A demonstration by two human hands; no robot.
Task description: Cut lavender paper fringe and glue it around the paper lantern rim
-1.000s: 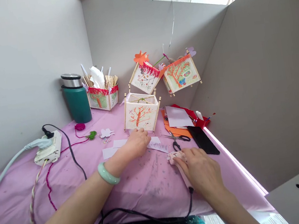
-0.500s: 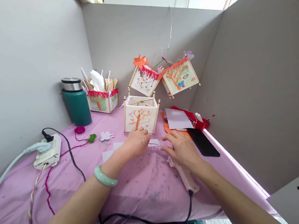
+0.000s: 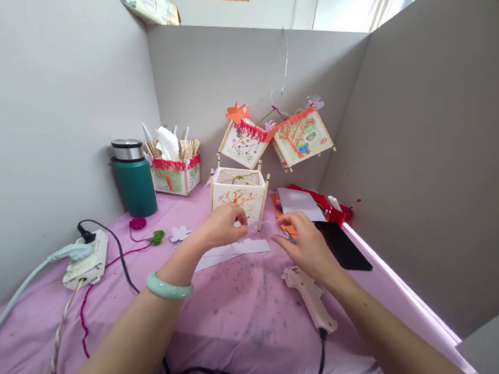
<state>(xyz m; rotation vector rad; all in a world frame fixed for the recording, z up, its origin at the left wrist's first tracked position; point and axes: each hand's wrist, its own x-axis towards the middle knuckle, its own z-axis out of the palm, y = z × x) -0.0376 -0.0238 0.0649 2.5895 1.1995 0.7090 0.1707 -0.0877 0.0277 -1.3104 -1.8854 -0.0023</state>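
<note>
My left hand (image 3: 226, 225) is closed in a pinch in front of a white paper lantern (image 3: 238, 196) with an orange tree drawn on it. At its fingertips a thin pale purple strip (image 3: 260, 226) curves towards the right hand. My right hand (image 3: 305, 242) is closed, its fingers curled around a small metallic-looking thing (image 3: 290, 236) that I cannot make out. White paper strips (image 3: 250, 247) lie flat below both hands. Just under the right hand rests a pale pink glue gun (image 3: 309, 299), held by neither hand.
A green bottle (image 3: 135, 187) and a decorated box of sticks (image 3: 177, 175) stand at the back left. Two decorated lanterns (image 3: 300, 137) hang behind. A black phone (image 3: 344, 246) lies right, a power strip (image 3: 86, 257) left. A black cable (image 3: 219, 372) crosses the front.
Both hands have risen off the paper strips, and the pale strip now shows between them. The right fingers have curled in. The view has tilted up slightly.
</note>
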